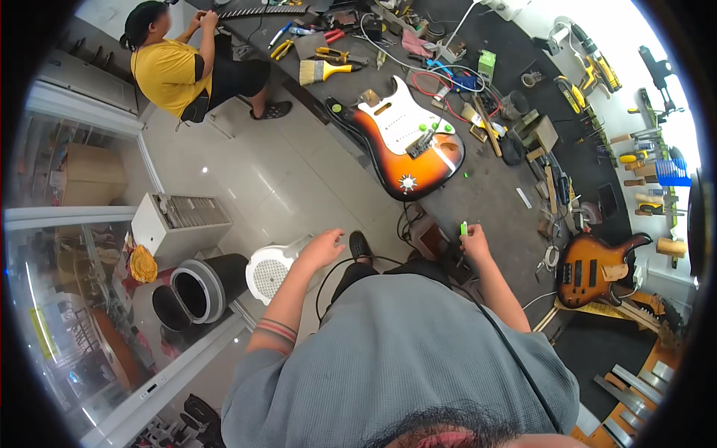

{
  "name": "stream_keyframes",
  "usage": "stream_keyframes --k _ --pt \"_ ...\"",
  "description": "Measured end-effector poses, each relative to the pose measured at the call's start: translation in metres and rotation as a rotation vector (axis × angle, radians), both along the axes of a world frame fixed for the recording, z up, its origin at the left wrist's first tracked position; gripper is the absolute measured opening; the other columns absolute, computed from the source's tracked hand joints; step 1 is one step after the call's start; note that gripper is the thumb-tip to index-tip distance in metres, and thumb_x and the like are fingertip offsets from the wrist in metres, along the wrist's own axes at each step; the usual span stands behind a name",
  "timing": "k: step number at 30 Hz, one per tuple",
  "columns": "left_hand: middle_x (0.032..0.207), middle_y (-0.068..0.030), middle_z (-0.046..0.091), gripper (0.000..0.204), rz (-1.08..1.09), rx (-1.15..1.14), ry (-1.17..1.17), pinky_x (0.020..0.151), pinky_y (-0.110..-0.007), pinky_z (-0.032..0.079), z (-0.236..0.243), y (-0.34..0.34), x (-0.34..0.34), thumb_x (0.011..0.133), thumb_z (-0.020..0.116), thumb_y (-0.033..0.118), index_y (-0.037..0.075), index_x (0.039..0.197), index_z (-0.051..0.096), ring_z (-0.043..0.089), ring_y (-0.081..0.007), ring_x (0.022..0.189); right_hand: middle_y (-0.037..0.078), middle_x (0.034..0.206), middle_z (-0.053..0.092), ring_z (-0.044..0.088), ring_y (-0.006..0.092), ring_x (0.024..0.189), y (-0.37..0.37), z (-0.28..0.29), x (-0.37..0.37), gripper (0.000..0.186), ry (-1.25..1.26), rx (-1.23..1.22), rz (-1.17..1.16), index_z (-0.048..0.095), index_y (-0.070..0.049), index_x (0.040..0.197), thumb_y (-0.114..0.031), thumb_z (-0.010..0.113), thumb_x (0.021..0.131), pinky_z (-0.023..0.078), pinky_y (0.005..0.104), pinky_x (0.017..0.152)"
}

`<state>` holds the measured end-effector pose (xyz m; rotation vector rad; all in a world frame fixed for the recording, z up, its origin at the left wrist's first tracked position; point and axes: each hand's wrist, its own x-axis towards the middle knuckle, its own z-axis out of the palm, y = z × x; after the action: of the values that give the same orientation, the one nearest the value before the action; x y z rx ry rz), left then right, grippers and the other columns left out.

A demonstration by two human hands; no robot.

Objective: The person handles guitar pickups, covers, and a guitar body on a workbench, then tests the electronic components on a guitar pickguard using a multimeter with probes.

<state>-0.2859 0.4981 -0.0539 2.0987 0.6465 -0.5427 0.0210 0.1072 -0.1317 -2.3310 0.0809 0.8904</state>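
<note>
My right hand (475, 243) is raised at the bench's near edge, its fingers pinched on a small bright green piece (464, 228) too small to name for sure. My left hand (323, 249) hangs over the floor beside the bench, holding nothing, fingers loosely apart. Ahead of both hands a sunburst electric guitar body (388, 164) lies on the workbench (485, 198). Its white pickguard (394, 119) carries several green round parts (423, 128), and a metal bridge (422, 143) sits beside them. A tiny green bit (466, 175) lies on the bench right of the body.
A paintbrush (317, 72), pliers (282, 50), cables and tools crowd the bench's far side. A second sunburst body (590, 270) is at the right. Tools hang on the wall. A white stool (267, 275) and bin (193, 293) stand left; a person in yellow (168, 75) sits far left.
</note>
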Motion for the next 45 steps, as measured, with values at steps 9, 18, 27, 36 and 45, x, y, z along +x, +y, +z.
stream_keyframes --k 9,18,27,36,45 --pt "0.141 -0.0180 0.067 0.048 -0.092 0.077 -0.028 0.109 -0.046 0.052 0.021 0.057 0.084 0.101 0.067 0.027 0.008 0.144 0.060 0.064 -0.0354 0.130 0.013 0.087 0.069 0.069 0.0232 0.057 0.020 0.001 0.094 0.038 -0.086 -0.120 -0.156 0.056 -0.007 0.124 -0.016 0.075 0.092 0.054 0.0395 0.047" --pt "0.138 -0.0173 0.067 0.044 -0.159 -0.035 -0.115 0.108 -0.044 0.052 0.039 0.117 0.166 0.101 0.067 0.020 0.006 0.143 0.060 0.066 -0.0356 0.126 0.020 0.123 0.063 0.071 0.0308 0.105 0.054 -0.020 0.155 0.053 -0.430 0.014 -0.204 0.059 -0.003 0.136 -0.009 0.075 0.087 0.058 0.0437 0.090" --pt "0.149 -0.0135 0.056 0.076 -0.270 0.431 -0.459 0.123 -0.054 0.036 0.030 0.223 0.267 0.083 0.083 0.012 0.010 0.152 0.050 0.047 -0.0348 0.145 0.017 0.123 0.060 0.068 0.0270 0.101 0.103 -0.026 0.058 0.046 -0.692 -0.121 -0.409 0.057 -0.002 0.136 0.000 0.065 0.091 0.057 0.0389 0.087" --pt "0.138 -0.0110 0.059 0.084 -0.803 0.434 -0.227 0.117 -0.063 0.036 -0.011 0.272 0.333 0.069 0.096 0.033 0.009 0.139 0.056 0.049 -0.0322 0.140 0.004 0.098 0.069 0.066 0.0130 0.078 0.169 -0.027 0.025 0.022 -0.177 0.206 -0.618 0.063 -0.005 0.125 -0.011 0.055 0.106 0.056 0.0300 0.064" --pt "0.129 -0.0133 0.059 0.082 -0.861 0.396 -0.284 0.103 -0.051 0.045 -0.026 0.277 0.334 0.067 0.095 0.036 0.003 0.133 0.060 0.052 -0.0332 0.130 0.010 0.081 0.069 0.068 0.0212 0.061 0.160 -0.033 0.030 0.029 0.074 0.125 -0.782 0.067 -0.001 0.103 -0.026 0.053 0.104 0.055 0.0347 0.059"
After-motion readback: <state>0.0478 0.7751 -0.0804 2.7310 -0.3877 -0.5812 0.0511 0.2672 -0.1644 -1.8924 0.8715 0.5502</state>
